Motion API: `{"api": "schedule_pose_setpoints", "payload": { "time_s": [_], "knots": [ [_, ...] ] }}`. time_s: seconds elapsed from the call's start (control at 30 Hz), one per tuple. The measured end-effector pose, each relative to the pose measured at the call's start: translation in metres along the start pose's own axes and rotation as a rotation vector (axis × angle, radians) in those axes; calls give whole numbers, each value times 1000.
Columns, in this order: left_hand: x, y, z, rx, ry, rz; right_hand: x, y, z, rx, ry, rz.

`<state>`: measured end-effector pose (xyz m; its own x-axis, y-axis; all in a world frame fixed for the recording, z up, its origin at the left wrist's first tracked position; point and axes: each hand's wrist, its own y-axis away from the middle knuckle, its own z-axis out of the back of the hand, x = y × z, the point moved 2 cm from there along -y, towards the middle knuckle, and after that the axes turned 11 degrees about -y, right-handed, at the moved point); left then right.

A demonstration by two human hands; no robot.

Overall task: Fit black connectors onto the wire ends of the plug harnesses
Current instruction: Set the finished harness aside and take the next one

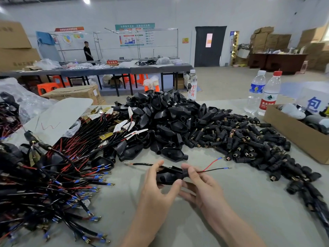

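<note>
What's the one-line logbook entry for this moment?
left hand: holds black plastic plug shell | right hand: pinches shell's neck | red and black wires: poke out, no connector fitted | black brass-tipped connectors: piled right

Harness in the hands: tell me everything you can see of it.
The harness is a thin black cable passing through a glossy black plastic shell. Past the shell's neck it splits into a red wire and a black wire, each ending in a blue-sleeved metal tip, no connector fitted. It lies roughly level above the table. The left hand grips the shell; the right hand pinches the neck.
</note>
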<state>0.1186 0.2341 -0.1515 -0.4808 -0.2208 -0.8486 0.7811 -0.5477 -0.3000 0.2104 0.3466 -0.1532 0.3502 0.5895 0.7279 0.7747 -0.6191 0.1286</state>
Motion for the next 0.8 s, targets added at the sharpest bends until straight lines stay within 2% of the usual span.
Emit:
{"api": "schedule_pose_setpoints", "payload": {
  "time_s": [0.1,0.23,0.33,0.4,0.5,0.67,0.8],
  "knots": [
    [-1,-5,4,-4,187,62,4,-1,1,-7,12,25],
    [11,-17,17,-123,544,309,12,-2,5,-53,0,67],
    [18,-24,23,-156,790,435,14,-1,4,-64,-81,78],
    [20,-25,25,-161,882,454,13,-1,2,-60,-153,59],
    [17,-24,24,-196,852,397,8,-1,-3,-23,-219,40],
    [1,-14,20,-204,482,180,3,0,-6,18,-276,-22],
    [-6,-10,16,-189,402,113,4,-1,-4,-24,-387,-7]
  ]
}}
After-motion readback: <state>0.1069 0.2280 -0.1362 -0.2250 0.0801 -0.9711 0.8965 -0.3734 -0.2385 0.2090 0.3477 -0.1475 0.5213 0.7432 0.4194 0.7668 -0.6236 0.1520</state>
